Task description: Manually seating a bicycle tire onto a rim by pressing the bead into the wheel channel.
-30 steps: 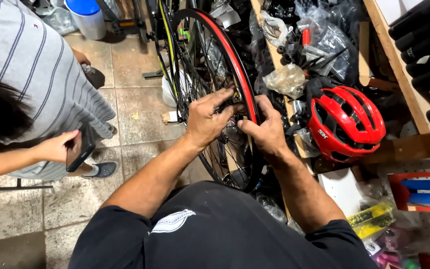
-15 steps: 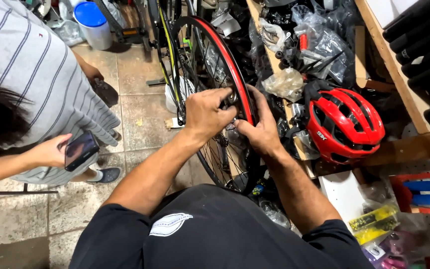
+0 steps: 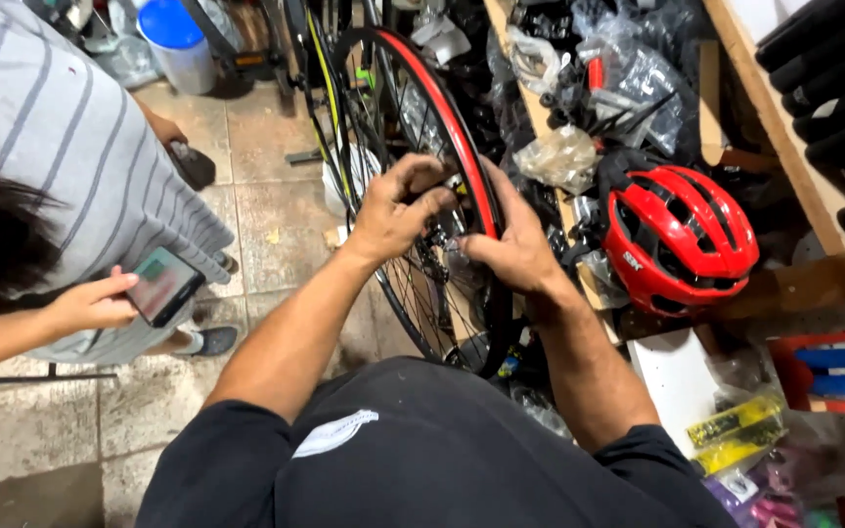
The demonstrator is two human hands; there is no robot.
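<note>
A bicycle wheel [image 3: 442, 108] with a black tyre and a red rim stands upright in front of me. My left hand [image 3: 398, 207] curls over the rim from the left, fingers bent around the tyre edge. From the right, my right hand [image 3: 512, 249] grips the same stretch of rim, thumb pressing on the tyre. Both hands meet at the wheel's near side, above the spokes. What the fingertips do is hidden behind the rim.
A red helmet [image 3: 679, 238] sits on cluttered shelving at the right, among plastic bags of parts [image 3: 564, 156]. At the left stands a person in a striped shirt [image 3: 61, 147] holding a phone [image 3: 163, 286]. A blue-lidded bucket [image 3: 176, 41] stands on the tiled floor behind.
Both hands stay on the wheel rim and shift slightly along it. The person at the left has turned the phone face-up.
</note>
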